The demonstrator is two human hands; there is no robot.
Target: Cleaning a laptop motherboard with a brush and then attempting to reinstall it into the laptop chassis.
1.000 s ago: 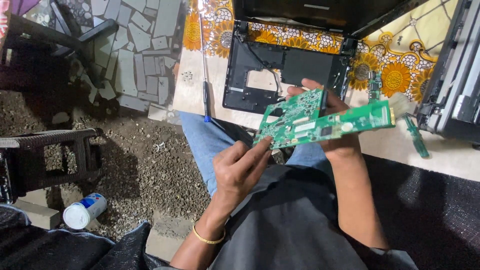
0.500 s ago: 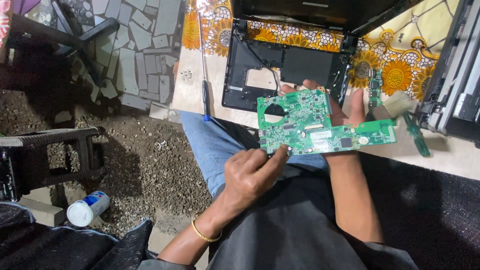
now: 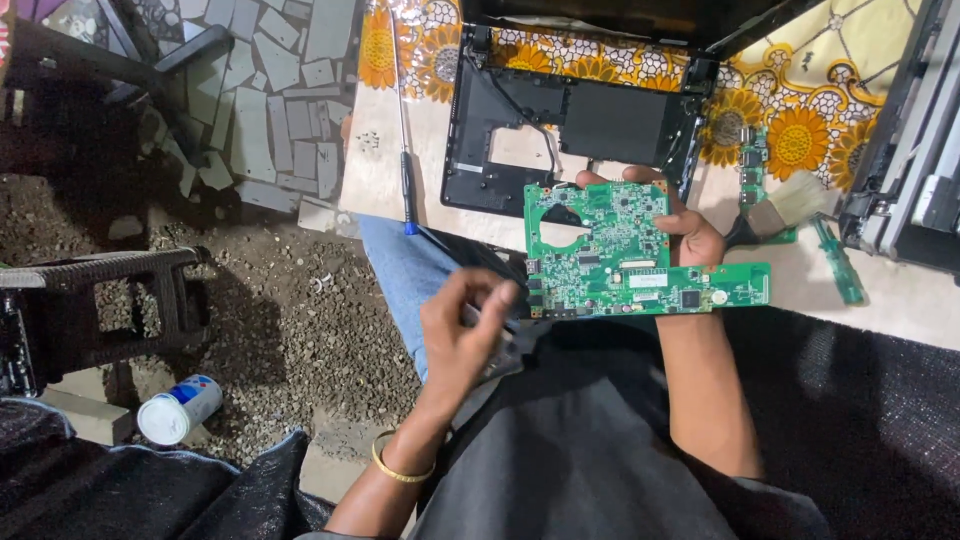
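Green circuit board [image 3: 625, 255] is held up over the lap by the right hand [image 3: 690, 235], whose fingers are wrapped round its far edge from behind, with the thumb showing at its right side. The board is kept nearly flat to the camera, component side up, just below the black laptop base [image 3: 565, 125]. The left hand [image 3: 465, 325] is seen just left of the board, near its lower left corner; its fingers are curled together and blurred, something small and grey seems to be pinched between them, though what it is cannot be told. A gold bangle [image 3: 400, 465] is worn on the left wrist.

Left of the board, a long screwdriver [image 3: 403, 150] with a blue and black handle is laid on the table. Right of the board, a paintbrush [image 3: 785, 210] and a green-handled tool [image 3: 838, 265] are laid on the table, and a smaller green board [image 3: 752, 165] lies above the brush. Far left of the board, a white can [image 3: 178, 408] lies on the gravel floor.
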